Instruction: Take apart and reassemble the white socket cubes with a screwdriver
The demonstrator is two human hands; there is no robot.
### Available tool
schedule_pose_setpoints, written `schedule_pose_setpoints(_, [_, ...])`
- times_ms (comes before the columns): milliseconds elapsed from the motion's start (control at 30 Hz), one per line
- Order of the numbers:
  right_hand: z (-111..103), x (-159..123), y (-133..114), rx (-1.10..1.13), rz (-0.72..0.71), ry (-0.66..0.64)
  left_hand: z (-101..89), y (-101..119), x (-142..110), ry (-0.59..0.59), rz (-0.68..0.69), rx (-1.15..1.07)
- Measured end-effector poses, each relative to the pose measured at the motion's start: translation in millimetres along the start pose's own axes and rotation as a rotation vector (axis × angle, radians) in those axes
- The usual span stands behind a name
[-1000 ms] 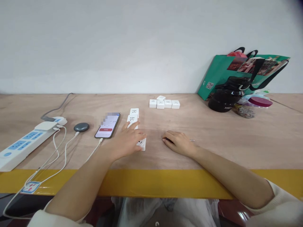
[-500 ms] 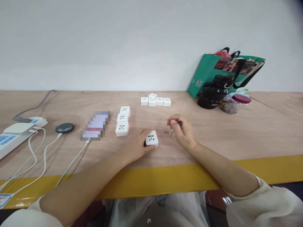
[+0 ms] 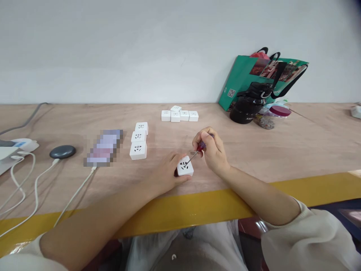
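My left hand (image 3: 167, 174) is closed around the left side of a white square power socket (image 3: 185, 171), which lies face up on the table near its front edge. In my right hand (image 3: 212, 148) is a screwdriver (image 3: 200, 146) with a dark red and purple handle. Its thin metal shaft slants down to the left, and the tip meets the socket's face near the middle. Whether the tip sits in a hole I cannot tell. A small flat piece (image 3: 193, 153) lies on the table just behind the shaft.
Three white sockets (image 3: 138, 150) stand in a column to the left; several more sockets (image 3: 175, 116) are grouped at the back. A phone (image 3: 104, 148), a grey disc (image 3: 62, 151) and cables lie left. A black flask (image 3: 246, 108) and green bag (image 3: 235, 81) stand back right.
My right hand has brought the screwdriver left, its tip now on the socket held by my left hand. The view has shifted slightly.
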State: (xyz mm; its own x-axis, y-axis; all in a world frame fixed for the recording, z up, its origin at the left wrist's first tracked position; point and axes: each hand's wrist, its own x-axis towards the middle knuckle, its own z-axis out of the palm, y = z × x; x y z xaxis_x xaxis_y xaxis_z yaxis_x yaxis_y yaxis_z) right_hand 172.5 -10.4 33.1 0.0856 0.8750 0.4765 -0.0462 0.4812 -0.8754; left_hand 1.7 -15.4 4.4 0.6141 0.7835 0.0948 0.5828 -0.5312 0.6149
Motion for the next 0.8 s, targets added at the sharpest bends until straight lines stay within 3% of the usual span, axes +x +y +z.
schedule_pose_setpoints(267, [-0.2, -2.3, -5.8, -0.175, -0.156, -0.119, 5.9, -5.1, 1.2, 0.035, 0.054, 0.034])
schedule_pose_setpoints(467, [3.4, -5.1, 5.0, -0.269, -0.275, -0.11, 2.4, -2.0, -2.5, 0.042, 0.177, 0.031])
schedule_pose_setpoints(567, [4.8, -5.3, 8.5, -0.292, -0.349, -0.062, 1.4, -0.1, -3.4, 0.024, 0.165, 0.025])
schedule_pose_setpoints(800, [2.6, -4.3, -3.7, -0.5, -0.572, -0.127, 5.0, -1.1, -2.2, 0.089, 0.155, 0.03])
